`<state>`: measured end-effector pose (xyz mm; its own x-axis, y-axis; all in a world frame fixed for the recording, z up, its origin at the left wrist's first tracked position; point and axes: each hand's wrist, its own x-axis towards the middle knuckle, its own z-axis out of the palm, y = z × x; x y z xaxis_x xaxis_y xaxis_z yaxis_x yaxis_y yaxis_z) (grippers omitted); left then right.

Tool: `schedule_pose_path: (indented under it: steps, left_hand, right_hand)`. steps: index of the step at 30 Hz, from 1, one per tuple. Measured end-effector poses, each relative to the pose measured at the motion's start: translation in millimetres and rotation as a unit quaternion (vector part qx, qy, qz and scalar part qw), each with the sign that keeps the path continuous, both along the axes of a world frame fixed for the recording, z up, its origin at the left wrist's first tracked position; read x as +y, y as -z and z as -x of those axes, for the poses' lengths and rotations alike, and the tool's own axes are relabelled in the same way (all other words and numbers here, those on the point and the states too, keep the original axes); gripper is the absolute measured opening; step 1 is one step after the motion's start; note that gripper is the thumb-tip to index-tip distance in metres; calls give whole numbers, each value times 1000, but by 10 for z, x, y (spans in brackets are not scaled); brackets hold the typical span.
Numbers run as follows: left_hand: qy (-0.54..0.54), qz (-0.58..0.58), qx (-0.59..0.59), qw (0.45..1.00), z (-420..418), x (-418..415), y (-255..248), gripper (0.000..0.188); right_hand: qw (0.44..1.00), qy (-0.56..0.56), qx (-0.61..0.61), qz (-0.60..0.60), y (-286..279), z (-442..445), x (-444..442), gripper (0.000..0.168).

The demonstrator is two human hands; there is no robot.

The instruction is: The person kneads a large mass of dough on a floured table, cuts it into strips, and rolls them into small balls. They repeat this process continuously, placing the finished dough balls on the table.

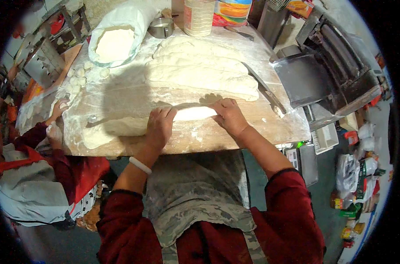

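A long roll of pale dough (195,113) lies along the near edge of a floured wooden table (219,137). My left hand (160,125) curls over it around its middle, fingers hidden on the far side. At its right end, my right hand (231,115) grips the dough with bent fingers. To the left of my left hand the roll runs on, wider and flatter. Beyond my hands rests a large mass of dough (200,71) in thick folds. A long flat blade-like tool (264,89) lies along its right side.
An open flour sack (115,43), a metal cup (161,28) and a plastic jar (199,18) stand at the back. Small dough pieces (77,81) sit at left, near another person's hand (58,109). A dark metal machine (325,72) adjoins the table's right side.
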<state>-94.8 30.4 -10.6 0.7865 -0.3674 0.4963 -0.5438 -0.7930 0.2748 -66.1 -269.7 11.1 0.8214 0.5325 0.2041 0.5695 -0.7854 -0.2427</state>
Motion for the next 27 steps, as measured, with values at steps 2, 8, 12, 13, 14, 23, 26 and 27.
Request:
schedule_pose_path:
  steps: [2,8,12,13,14,23,26,27]
  left_hand:
    - [3,-53,80,995,-116,-25,-61,32]
    - [-19,-117,212,970,-272,-694,-257,63]
    - [4,-140,83,987,132,-518,60,65]
    - [15,-154,64,986,247,-467,132,70]
    - [18,-158,63,985,383,-426,119,72]
    - [-25,-152,51,987,-212,-82,-95,83]
    - [-62,-149,67,985,-61,-24,-88,84]
    - [-66,-143,81,984,69,7,-61,84]
  right_hand:
    - [1000,14,6,-8,24,-55,125,62]
    - [994,77,-69,29,209,-25,553,56]
    - [995,-5,-100,-24,105,454,373,56]
    - [997,-18,-76,-21,111,568,287,58]
    - [998,-18,-68,-9,86,693,238,59]
    - [993,77,-43,72,102,91,117,59]
    - [994,39,-77,68,83,125,60,58]
    - [996,28,-70,55,57,222,39,57]
